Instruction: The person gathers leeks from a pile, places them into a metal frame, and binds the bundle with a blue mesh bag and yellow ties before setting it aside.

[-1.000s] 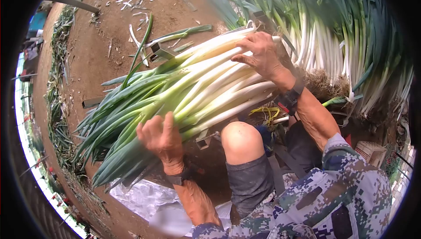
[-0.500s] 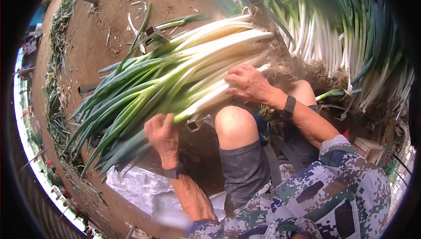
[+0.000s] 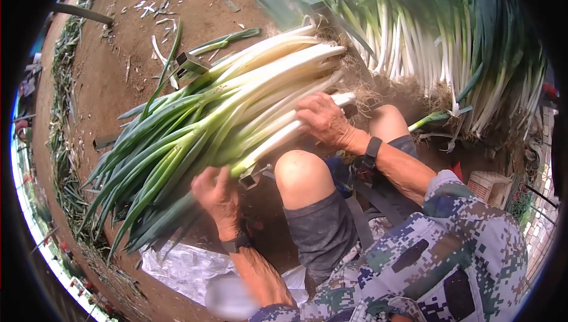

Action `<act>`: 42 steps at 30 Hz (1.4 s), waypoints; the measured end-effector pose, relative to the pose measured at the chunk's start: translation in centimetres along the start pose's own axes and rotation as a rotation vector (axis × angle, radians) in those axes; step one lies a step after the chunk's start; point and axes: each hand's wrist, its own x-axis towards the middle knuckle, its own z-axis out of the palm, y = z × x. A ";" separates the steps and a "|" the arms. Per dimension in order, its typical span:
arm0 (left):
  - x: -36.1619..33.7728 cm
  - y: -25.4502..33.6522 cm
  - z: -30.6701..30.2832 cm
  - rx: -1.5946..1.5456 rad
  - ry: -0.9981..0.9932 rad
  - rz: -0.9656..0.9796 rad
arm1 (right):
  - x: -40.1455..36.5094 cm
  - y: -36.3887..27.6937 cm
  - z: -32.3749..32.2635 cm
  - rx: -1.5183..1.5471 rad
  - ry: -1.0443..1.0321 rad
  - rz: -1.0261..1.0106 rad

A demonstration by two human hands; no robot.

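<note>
A pile of long leeks [image 3: 236,97] lies across a metal frame in front of my knees, white root ends at the right and green leaves at the lower left. My right hand [image 3: 326,122] is closed round the white stalk of the nearest leek [image 3: 275,141], close to its roots. My left hand [image 3: 218,198], slightly blurred, has its fingers curled at the green part of the same leek. Its palm side is hidden, so its hold on the stalk cannot be made out.
Many more leeks [image 3: 426,44] stand bunched at the upper right, roots down. A white plastic sheet [image 3: 189,272] lies on the ground below the pile. Metal tube ends [image 3: 192,63] stick out beside the leeks. A light crate [image 3: 490,189] stands at the right.
The whole view has shifted, so the leeks and knees appear further left. Both hands remain by the nearest leek, with small changes in finger position.
</note>
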 end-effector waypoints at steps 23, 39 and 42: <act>4.8 1.4 -3.9 -0.300 0.155 -0.180 | 9.2 2.8 -0.3 -0.127 0.086 0.087; 17.7 0.2 -2.8 0.276 0.276 0.051 | 16.0 3.3 -3.1 -0.134 0.256 0.096; 19.2 -3.4 0.7 0.372 0.086 -0.083 | 16.4 6.4 1.0 -0.165 0.116 0.203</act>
